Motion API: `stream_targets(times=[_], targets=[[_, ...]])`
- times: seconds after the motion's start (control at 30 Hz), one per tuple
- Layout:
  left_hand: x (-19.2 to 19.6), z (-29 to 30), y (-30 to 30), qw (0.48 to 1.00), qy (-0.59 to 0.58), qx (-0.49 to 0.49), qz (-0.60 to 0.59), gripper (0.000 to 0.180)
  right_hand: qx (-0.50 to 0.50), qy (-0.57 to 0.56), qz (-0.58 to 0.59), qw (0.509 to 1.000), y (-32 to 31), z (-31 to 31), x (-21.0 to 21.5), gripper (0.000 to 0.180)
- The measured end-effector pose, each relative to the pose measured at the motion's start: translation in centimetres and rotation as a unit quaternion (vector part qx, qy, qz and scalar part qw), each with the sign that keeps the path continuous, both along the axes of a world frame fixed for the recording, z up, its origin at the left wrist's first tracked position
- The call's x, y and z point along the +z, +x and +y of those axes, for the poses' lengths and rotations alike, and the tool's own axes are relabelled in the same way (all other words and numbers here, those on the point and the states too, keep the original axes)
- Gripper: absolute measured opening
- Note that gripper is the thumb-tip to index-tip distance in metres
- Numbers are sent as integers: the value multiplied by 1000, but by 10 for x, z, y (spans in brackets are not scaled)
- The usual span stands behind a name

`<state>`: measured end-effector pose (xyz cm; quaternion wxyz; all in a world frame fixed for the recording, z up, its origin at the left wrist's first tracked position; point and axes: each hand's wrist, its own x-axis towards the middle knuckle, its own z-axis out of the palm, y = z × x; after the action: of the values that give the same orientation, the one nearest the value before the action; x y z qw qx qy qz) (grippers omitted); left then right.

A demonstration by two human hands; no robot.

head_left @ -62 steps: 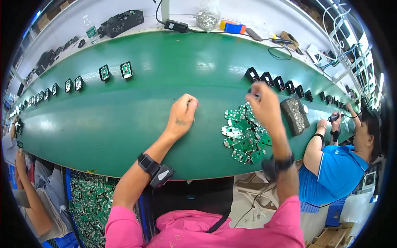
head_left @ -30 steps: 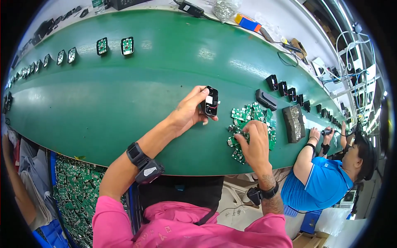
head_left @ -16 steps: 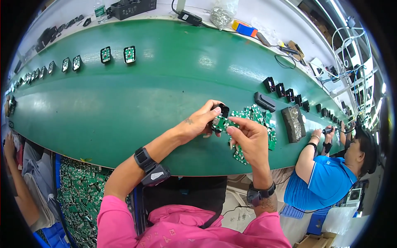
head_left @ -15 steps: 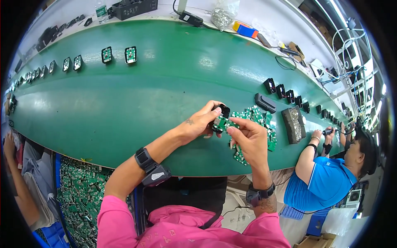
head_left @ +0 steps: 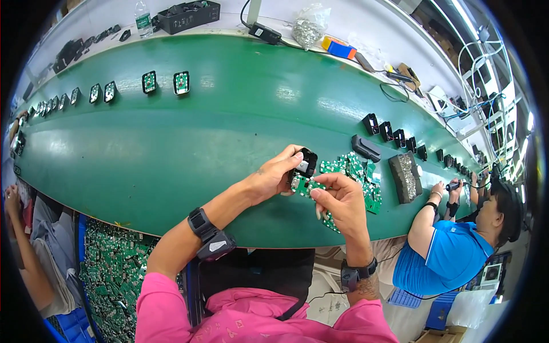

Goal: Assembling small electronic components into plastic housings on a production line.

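From my station I log the left hand (head_left: 275, 175) closed round a black case (head_left: 309, 160), its thumb on the rim and the open side facing up. The right hand (head_left: 345, 201) pinches a green board (head_left: 301, 184) between thumb and fingers at its right end; the board sits tilted at the case's lower edge, outside the cavity as far as I can see. I cannot tell whether the two touch. Both parts are above the green table (head_left: 189, 154), near its front edge. Just right of them I note a loose board pile (head_left: 372, 197), partly behind the right hand, a black shell (head_left: 366, 148) beyond it and a dark block (head_left: 405, 177) bearing small metal bits beside it. Open cases (head_left: 386, 131) line the far right; board-fitted cases (head_left: 181, 83) line the far left. At right, a co-worker (head_left: 443, 254) in blue grips a dark tool (head_left: 453, 186).
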<state>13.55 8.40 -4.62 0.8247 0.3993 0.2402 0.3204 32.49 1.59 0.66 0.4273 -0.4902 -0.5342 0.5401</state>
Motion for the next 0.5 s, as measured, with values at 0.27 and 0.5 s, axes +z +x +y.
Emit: stream_targets(times=[0.27,0.5], targets=[[17,-8,2,991,118,-45,36,50,-69,103,-118,985,-4,5,-9,24],[15,-12,6,972,207,-9,111,52,-63,50,-74,994,-18,3,5,15]])
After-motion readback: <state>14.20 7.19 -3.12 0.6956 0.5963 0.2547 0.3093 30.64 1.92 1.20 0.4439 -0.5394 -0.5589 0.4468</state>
